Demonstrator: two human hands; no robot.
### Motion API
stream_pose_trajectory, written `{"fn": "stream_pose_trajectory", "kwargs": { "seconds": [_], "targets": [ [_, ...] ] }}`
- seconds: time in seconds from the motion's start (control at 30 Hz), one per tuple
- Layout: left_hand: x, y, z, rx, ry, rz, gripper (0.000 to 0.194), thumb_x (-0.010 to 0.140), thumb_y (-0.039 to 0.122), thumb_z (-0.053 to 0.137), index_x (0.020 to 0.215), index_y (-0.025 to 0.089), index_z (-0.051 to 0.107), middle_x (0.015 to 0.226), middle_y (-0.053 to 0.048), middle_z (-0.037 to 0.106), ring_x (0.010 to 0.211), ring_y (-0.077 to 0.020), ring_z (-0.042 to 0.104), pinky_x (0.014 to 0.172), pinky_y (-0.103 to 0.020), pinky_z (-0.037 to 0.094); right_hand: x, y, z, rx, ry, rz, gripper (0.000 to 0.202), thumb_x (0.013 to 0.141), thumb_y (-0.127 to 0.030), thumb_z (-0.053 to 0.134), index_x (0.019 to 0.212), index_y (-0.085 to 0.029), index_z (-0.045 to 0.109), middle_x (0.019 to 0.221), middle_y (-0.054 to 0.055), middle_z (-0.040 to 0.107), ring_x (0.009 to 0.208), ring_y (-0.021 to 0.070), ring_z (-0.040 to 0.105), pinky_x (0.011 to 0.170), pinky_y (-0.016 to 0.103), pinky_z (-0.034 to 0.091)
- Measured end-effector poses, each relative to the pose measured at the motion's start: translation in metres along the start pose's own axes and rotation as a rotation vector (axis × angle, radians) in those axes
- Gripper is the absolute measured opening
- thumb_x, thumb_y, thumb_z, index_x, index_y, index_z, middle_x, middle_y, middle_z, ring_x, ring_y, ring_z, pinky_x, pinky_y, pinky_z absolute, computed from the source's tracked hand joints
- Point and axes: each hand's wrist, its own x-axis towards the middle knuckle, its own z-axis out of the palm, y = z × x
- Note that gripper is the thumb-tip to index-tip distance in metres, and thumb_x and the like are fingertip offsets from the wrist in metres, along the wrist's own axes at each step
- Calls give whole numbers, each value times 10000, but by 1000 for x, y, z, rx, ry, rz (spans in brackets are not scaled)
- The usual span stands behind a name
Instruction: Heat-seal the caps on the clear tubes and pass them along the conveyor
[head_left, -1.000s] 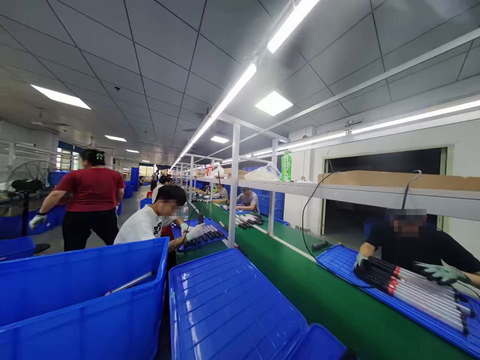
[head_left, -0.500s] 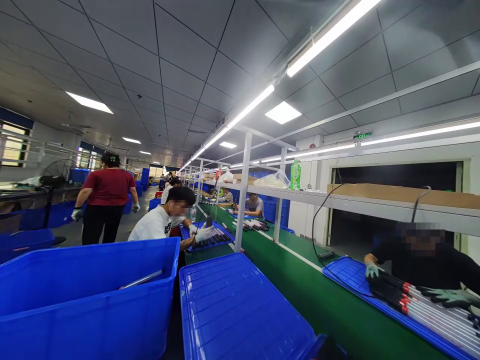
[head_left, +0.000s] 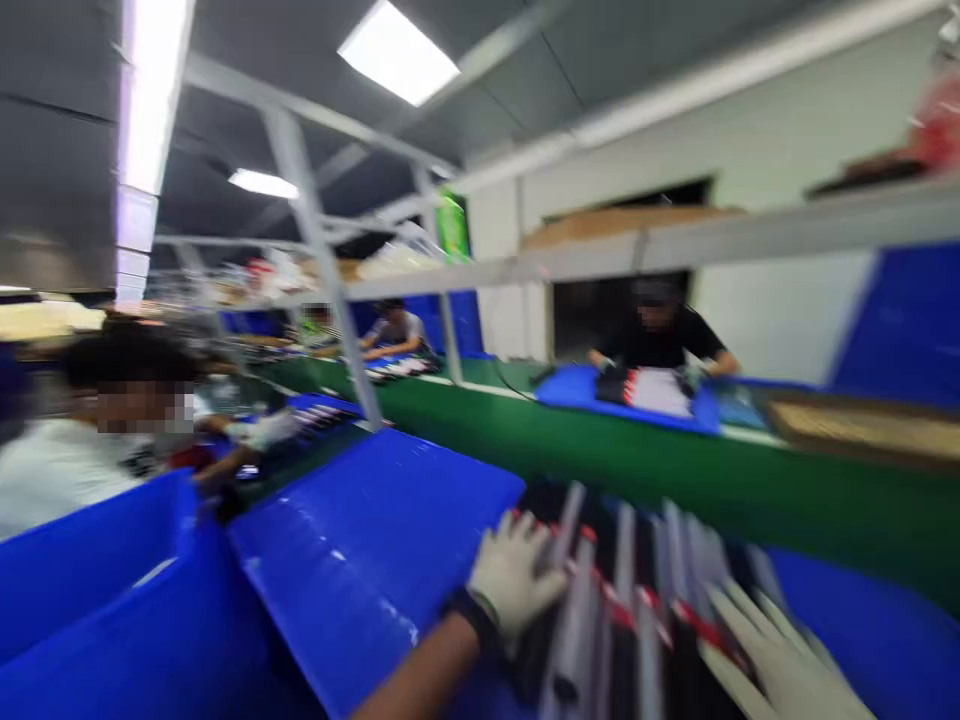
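Though the whole view is smeared by motion, both gloved hands show at the bottom edge, laid on a row of tubes [head_left: 622,600]. These tubes lie side by side on a blue tray [head_left: 360,540], long and slim, pale grey or silvery along their length, with red bands and black ends toward the far side; finer detail is lost in the blur. On the near end of the row the left hand [head_left: 514,580] rests palm down in a white glove, fingers [head_left: 532,535] spread and flat over the black and red ends, not curled round any one tube. Its bare forearm runs down to the bottom edge. Lower right, the right hand [head_left: 780,660], also in a white glove, lies with fingers stretched out and parted along the tubes, touching them; whether it pinches one cannot be told. Beyond the tray runs a green belt [head_left: 600,450]. Across it a person in black [head_left: 660,335] bends over another blue tray with similar tubes. At the left a person in white [head_left: 67,460] leans toward the belt, beside a blue bin [head_left: 90,590]. A white post [head_left: 319,250] rises from the belt to an overhead shelf [head_left: 675,245].
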Motion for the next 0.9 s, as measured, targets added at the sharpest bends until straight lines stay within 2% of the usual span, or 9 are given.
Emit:
{"fn": "stream_pose_trajectory", "kwargs": {
  "seconds": [0.13,0.2,0.3,0.4,0.53,0.63,0.7,0.8,0.9],
  "targets": [
    [10,18,12,-1,64,48,728,1129,460,349,1704,37,494,1854,-304,367,1762,-473,286,1397,-728,299,-48,-4,-42,155,-199,183,607,1056,-436,605,1587,-159,699,1724,186,603,1646,445,534,1399,758,349],
    [2,34,21,-47,141,156,755,1115,525,343,1709,81,485,1888,-260,322,1792,-466,196,1420,-748,226,-58,-12,-61,290,-50,158,473,1065,-368,620,1483,-197,759,1574,158,743,1518,373,679,1371,678,448],
    [-40,75,38,-107,355,564,613,1085,542,528,1596,228,655,1768,-171,563,1680,-460,447,1384,-722,330,-91,-33,-88,417,189,30,251,1067,-190,657,1246,-276,810,1187,62,878,1128,256,841,1045,457,696],
    [-81,137,57,-181,266,759,506,1014,549,736,1479,350,765,1618,-62,730,1523,-424,621,1362,-692,363,-135,-48,-111,435,471,-85,350,1000,-38,662,1208,-285,794,948,18,805,884,229,799,868,428,706],
    [-93,199,84,-161,44,799,714,879,660,902,1505,343,775,1649,-96,710,1527,-497,609,1293,-798,397,-156,-38,-127,372,893,48,452,934,-51,753,1304,-304,806,1120,50,722,1082,255,762,1030,496,678],
    [-91,209,98,-94,-24,771,859,838,726,917,1548,268,762,1693,-180,656,1584,-550,541,1295,-866,345,-140,-16,-138,412,1099,174,619,874,-155,869,1451,-338,734,1428,76,662,1381,284,680,1254,560,556],
    [-91,206,101,-57,-24,745,883,885,729,869,1573,191,743,1703,-237,629,1595,-541,533,1314,-837,349,-125,1,-148,480,1073,270,658,874,-218,886,1492,-313,681,1521,96,646,1416,302,670,1277,595,525],
    [-92,202,96,-8,0,687,791,959,659,808,1554,140,754,1682,-268,637,1568,-558,550,1298,-825,374,-106,22,-165,672,1003,382,471,902,-300,877,1338,-256,704,1238,72,770,1083,246,773,1096,513,631],
    [-88,202,91,7,27,690,650,935,577,866,1521,306,794,1673,-170,674,1533,-622,549,1232,-909,359,-90,24,-172,804,949,344,308,901,-276,869,1170,-258,720,852,-29,725,763,181,708,869,401,658]
  ]
}}
